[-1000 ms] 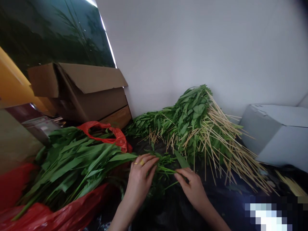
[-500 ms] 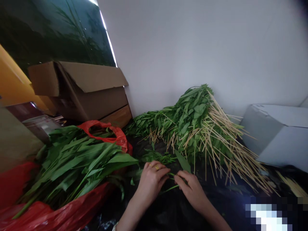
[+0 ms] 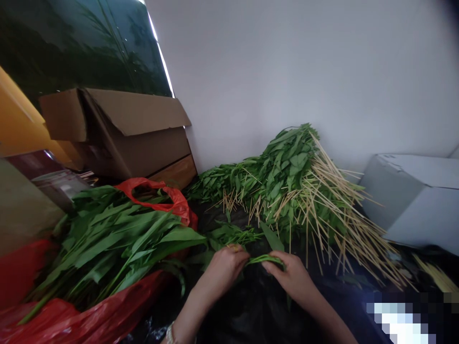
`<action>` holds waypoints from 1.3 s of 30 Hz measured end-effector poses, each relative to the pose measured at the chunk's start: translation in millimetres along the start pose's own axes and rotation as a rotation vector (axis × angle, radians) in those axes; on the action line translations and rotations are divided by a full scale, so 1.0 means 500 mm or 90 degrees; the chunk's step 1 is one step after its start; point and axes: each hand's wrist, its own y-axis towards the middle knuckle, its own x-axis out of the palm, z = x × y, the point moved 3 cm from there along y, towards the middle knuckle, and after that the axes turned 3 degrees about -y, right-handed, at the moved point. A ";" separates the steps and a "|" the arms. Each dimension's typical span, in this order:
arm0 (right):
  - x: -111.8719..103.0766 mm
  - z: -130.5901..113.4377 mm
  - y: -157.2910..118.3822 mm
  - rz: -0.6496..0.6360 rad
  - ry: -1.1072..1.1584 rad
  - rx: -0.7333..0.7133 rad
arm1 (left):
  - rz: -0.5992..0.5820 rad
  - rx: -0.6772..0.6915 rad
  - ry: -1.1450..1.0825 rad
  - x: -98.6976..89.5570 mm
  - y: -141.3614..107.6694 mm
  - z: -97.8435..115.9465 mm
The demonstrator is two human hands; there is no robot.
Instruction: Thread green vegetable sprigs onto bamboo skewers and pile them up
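Between my hands runs a short bunch of thin green stems [image 3: 261,259]. My left hand [image 3: 228,263] is closed round one end of it, the fingers pressed together. My right hand [image 3: 285,270] pinches the other end between thumb and fingers. Just beyond lies a small heap of cut leafy greens [image 3: 234,235] on the black plastic sheet [image 3: 247,310]. A single broad leaf [image 3: 272,237] stands up behind my right hand. To the left, long-leaved greens [image 3: 118,239] fill a red plastic bag [image 3: 107,313].
Against the wall rises a big pile of leafy greens on thin wooden skewers [image 3: 337,210], their ends pointing right and toward me. A white box [image 3: 419,196] stands at the right. An open cardboard box [image 3: 143,138] is at the back left. More skewers [image 3: 435,272] lie at the far right.
The stems, loosely spread between my hands before, are now gathered into a tight bunch. My right hand has moved slightly right, and my left hand has turned and lowered a little.
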 end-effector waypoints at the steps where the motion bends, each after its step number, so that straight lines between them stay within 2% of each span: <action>1: 0.000 0.002 0.000 0.009 0.000 -0.005 | -0.011 0.005 0.017 0.001 0.000 -0.001; 6: 0.006 0.006 0.000 0.021 0.047 0.004 | -0.005 -0.010 0.069 0.003 0.000 -0.003; 13: 0.002 0.006 0.001 0.010 0.075 -0.010 | 0.053 -0.058 0.014 -0.001 -0.008 0.007; 22: 0.004 0.007 0.000 0.005 0.092 -0.009 | 0.054 -0.010 0.047 0.011 -0.009 0.011; 28: 0.005 0.006 0.000 -0.021 -0.029 -0.036 | 0.086 -0.034 0.076 0.010 -0.004 0.014; 30: 0.007 -0.001 -0.001 -0.036 -0.062 -0.070 | 0.099 -0.072 0.023 0.009 -0.002 0.010; 32: 0.009 -0.004 -0.001 -0.039 -0.072 -0.095 | 0.119 -0.133 -0.103 0.009 0.001 -0.005; 35: 0.005 0.004 0.001 -0.017 -0.079 -0.117 | 0.204 -0.267 -0.322 0.007 0.002 -0.049; 37: -0.001 0.014 0.004 0.003 -0.075 -0.123 | 0.269 -0.331 -0.380 0.000 0.001 -0.077; 39: -0.006 0.021 0.007 0.017 -0.067 -0.126 | 0.276 -0.329 -0.391 -0.007 0.002 -0.087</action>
